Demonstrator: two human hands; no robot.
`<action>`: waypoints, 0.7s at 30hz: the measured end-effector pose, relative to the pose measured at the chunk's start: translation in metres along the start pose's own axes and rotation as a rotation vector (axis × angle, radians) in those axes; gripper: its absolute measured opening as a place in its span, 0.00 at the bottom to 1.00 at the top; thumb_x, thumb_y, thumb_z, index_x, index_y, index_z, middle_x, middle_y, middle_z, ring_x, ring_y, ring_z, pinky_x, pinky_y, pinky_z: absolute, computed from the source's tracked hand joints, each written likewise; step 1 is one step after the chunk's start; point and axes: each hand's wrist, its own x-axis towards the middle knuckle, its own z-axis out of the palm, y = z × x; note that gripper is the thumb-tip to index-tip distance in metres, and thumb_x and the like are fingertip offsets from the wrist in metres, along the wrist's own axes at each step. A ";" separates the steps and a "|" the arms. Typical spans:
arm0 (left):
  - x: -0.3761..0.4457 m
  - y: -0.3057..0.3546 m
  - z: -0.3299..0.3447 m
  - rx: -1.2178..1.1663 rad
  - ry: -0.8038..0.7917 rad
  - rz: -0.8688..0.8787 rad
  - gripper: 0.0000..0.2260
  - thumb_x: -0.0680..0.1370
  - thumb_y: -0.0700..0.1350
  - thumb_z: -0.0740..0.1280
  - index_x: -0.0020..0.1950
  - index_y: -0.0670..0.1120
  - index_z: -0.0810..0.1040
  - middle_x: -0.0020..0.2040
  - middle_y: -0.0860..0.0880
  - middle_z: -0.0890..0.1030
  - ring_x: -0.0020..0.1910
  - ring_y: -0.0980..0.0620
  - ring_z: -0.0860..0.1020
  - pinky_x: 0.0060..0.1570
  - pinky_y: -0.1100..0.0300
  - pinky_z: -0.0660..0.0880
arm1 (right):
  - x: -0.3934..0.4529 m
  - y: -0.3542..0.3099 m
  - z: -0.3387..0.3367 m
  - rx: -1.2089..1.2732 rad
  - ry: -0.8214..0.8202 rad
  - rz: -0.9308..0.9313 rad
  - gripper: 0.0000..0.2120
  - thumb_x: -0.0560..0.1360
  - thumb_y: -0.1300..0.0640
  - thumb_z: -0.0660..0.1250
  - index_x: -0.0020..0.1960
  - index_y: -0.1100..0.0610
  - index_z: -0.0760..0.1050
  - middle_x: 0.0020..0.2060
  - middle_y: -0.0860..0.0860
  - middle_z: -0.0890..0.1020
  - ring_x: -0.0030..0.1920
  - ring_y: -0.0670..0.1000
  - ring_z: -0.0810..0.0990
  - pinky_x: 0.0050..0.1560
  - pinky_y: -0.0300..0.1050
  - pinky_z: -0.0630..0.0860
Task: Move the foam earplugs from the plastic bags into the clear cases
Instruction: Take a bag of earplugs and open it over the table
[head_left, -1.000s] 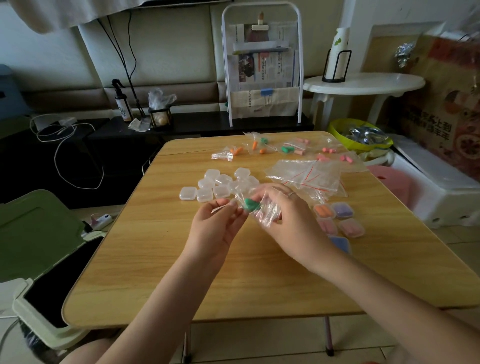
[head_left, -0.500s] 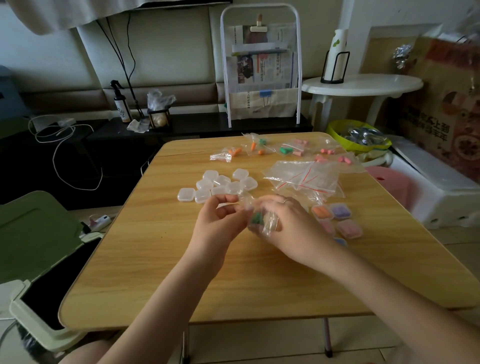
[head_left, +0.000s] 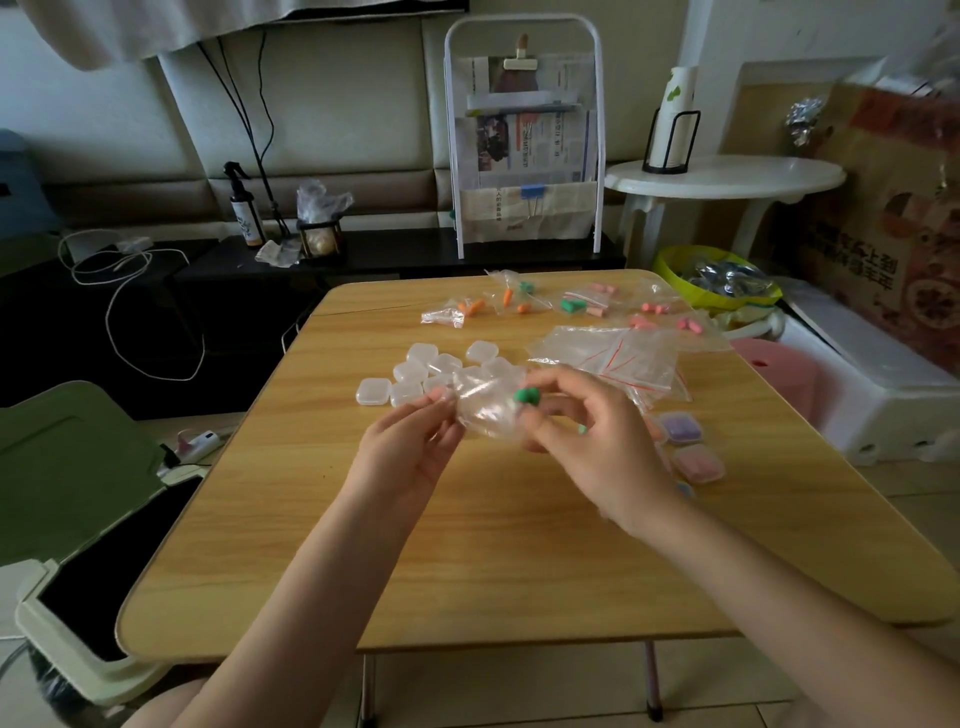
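Green foam earplug (head_left: 527, 396) pinched at the fingertips of the right hand (head_left: 587, 436), held above the counter (head_left: 467, 545) at the mouth of a small clear plastic bag (head_left: 485, 410). Left hand (head_left: 410, 452) pinches the bag's other edge between thumb and fingers, so the bag is stretched between both hands. Just behind the bag: cluster of empty clear cases (head_left: 415, 371) lying on the counter. Right of the hands: cases already filled (head_left: 691, 452), purple and pink contents, partly hidden by the right hand. Behind the right hand: pile of empty bags with red seal lines (head_left: 613, 353). Far edge of counter: bags still holding orange, green and pink earplugs (head_left: 571, 306).
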 end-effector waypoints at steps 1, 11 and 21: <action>0.002 0.003 -0.002 -0.058 0.018 -0.014 0.04 0.76 0.31 0.63 0.47 0.35 0.77 0.39 0.45 0.81 0.36 0.55 0.81 0.41 0.63 0.81 | 0.000 -0.003 -0.001 0.130 0.018 0.061 0.03 0.74 0.62 0.70 0.47 0.56 0.79 0.44 0.49 0.83 0.48 0.46 0.83 0.45 0.47 0.82; 0.003 0.003 -0.008 -0.082 0.052 0.053 0.04 0.76 0.30 0.63 0.47 0.36 0.76 0.39 0.46 0.79 0.33 0.56 0.81 0.43 0.63 0.81 | 0.010 0.002 -0.001 0.581 0.164 0.548 0.09 0.78 0.70 0.55 0.43 0.61 0.70 0.38 0.59 0.78 0.33 0.52 0.81 0.34 0.43 0.81; 0.000 -0.002 -0.005 0.120 0.120 0.173 0.05 0.76 0.34 0.67 0.43 0.42 0.76 0.38 0.49 0.79 0.40 0.53 0.80 0.47 0.64 0.80 | 0.006 -0.007 -0.033 -0.723 -0.413 0.153 0.10 0.76 0.46 0.60 0.42 0.51 0.73 0.45 0.45 0.70 0.45 0.46 0.73 0.46 0.45 0.73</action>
